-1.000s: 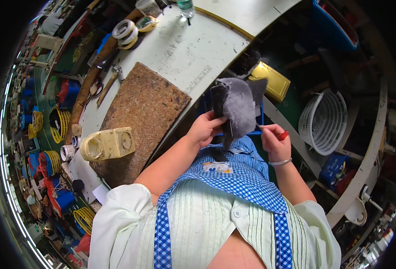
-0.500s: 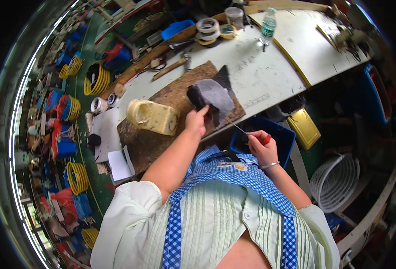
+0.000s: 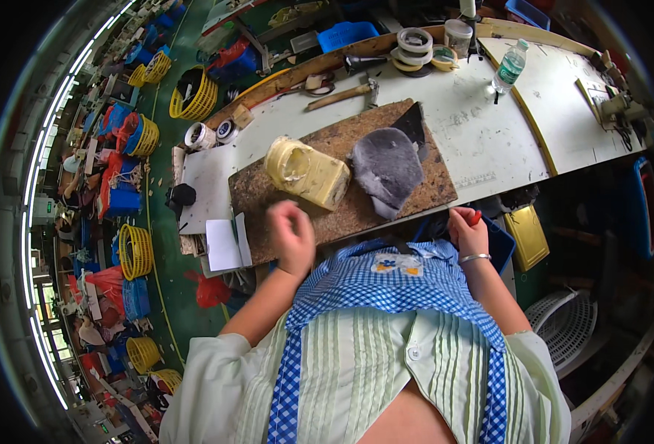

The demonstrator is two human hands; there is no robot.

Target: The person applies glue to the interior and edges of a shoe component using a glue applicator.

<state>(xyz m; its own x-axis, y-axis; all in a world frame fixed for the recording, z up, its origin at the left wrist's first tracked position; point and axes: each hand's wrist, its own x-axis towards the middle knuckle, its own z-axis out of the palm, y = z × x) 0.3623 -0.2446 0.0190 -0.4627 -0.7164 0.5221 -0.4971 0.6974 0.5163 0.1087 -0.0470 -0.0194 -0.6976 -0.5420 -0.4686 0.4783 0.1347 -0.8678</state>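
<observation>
On a brown speckled board (image 3: 441, 189) lies a grey fuzzy, curved piece of material (image 3: 387, 170), apart from both hands. A flat black piece (image 3: 410, 127) sits at its far edge. To its left is a yellowish plastic jug (image 3: 319, 177) with a round opening. My left hand (image 3: 293, 235) hovers near the board's front edge, below the jug, smeared by motion; its fingers look bent, and nothing shows in them. My right hand (image 3: 470, 233), with a bracelet at the wrist, is closed round a red-handled tool (image 3: 475, 218) at the table's front edge. Its thin shaft is barely visible now.
A hammer (image 3: 341, 96), tape rolls (image 3: 414, 46) and a clear water bottle (image 3: 510, 68) stand or lie along the white table's (image 3: 475, 140) far side. White paper (image 3: 223, 244) is at the left. Below the right edge are a yellow tin (image 3: 527, 237) and a white basket (image 3: 566, 325).
My left hand has let go of the grey piece and moved left, toward the jug. The grey piece now lies flat on the board. My view has shifted; the right hand still grips the tool.
</observation>
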